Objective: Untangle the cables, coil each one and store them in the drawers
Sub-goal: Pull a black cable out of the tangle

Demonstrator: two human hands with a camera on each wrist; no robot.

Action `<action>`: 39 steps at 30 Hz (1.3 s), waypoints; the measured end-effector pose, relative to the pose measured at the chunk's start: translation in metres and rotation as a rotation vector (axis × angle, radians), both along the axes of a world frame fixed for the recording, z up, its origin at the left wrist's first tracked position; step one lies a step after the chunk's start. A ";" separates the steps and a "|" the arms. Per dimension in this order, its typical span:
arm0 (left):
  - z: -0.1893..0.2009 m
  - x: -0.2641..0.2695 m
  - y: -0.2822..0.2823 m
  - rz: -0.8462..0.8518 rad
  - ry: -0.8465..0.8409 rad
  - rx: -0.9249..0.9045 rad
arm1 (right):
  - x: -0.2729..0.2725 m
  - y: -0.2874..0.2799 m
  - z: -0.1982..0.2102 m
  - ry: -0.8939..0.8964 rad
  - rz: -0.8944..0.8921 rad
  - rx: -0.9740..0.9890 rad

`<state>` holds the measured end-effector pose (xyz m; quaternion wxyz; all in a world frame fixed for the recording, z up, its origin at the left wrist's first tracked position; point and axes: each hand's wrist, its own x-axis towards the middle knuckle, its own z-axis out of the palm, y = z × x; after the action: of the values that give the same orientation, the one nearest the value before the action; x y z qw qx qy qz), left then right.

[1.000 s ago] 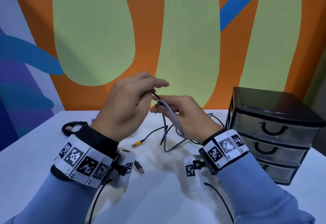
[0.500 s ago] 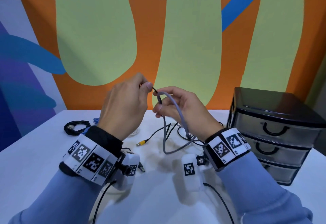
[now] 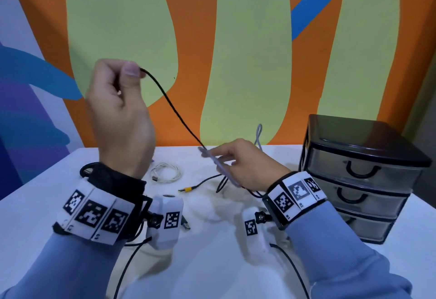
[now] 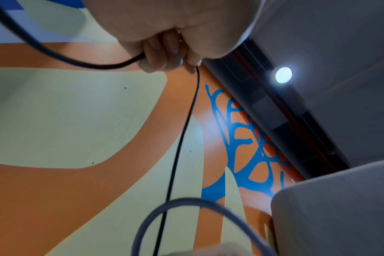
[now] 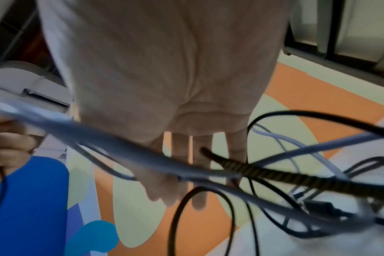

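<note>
My left hand (image 3: 133, 72) is raised high on the left and pinches the end of a thin black cable (image 3: 175, 112) between thumb and forefinger. In the left wrist view, the black cable (image 4: 182, 131) hangs down from the curled fingers (image 4: 162, 57). It runs taut down to my right hand (image 3: 212, 157), low over the table, which pinches a grey cable (image 3: 220, 166). The grey cable (image 5: 121, 143) crosses that palm amid a blurred tangle. The three-drawer unit (image 3: 363, 169) stands at the right, all drawers closed.
On the white table (image 3: 35, 204) lie a coiled white cable (image 3: 165, 172), a yellow-banded plug (image 3: 187, 189), a black coil (image 3: 86, 170) at the left behind my left wrist and a USB plug (image 3: 186, 224). A painted wall stands behind the table.
My left hand has lifted up and to the left, drawing the thin black cable out taut. My right hand has dropped toward the table with the grey cable.
</note>
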<state>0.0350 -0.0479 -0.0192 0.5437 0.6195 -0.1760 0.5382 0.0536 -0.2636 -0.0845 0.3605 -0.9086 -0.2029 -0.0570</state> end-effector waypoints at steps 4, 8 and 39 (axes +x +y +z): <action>0.004 0.008 0.014 0.004 -0.084 -0.198 | 0.006 -0.011 -0.001 -0.039 -0.073 -0.031; 0.005 0.011 0.026 0.037 0.225 -0.156 | 0.007 -0.015 -0.001 -0.072 -0.127 0.123; -0.010 -0.016 -0.023 0.091 -0.117 0.569 | 0.014 -0.031 0.004 -0.192 -0.424 0.207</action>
<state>0.0187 -0.0704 -0.0290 0.3124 0.7220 -0.3229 0.5261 0.0679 -0.2951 -0.0800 0.4107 -0.8795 -0.0341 -0.2381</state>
